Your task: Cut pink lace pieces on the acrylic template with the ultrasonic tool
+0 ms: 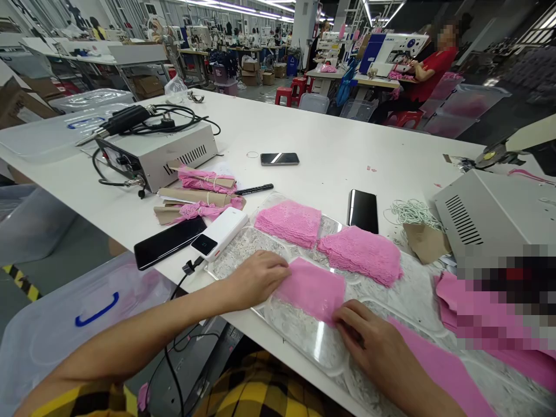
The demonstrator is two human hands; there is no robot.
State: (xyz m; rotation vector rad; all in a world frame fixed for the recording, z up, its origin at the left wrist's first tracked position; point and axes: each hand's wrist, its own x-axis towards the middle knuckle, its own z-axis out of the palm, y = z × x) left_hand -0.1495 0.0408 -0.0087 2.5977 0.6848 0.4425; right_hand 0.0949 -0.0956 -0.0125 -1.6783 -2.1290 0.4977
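Note:
A flat pink fabric piece (310, 289) lies on the grey marbled, glossy tray (295, 333) in front of me. My left hand (260, 278) pinches its left edge, while the fingers of my right hand (367, 333) are closed on its lower right corner. Just beyond it are two stacks of pink lace pieces, a left stack (289, 222) and a right stack (362, 253). Under my right forearm a larger pink cloth (443, 365) stretches toward the near edge.
Left of the tray are a white power bank (221, 231), a black phone (169, 242) and tied pink lace bundles (206, 179). Behind them stands a grey metal box (174, 150). Another phone (364, 211), tangled string (414, 213) and a second box (490, 208) are to the right.

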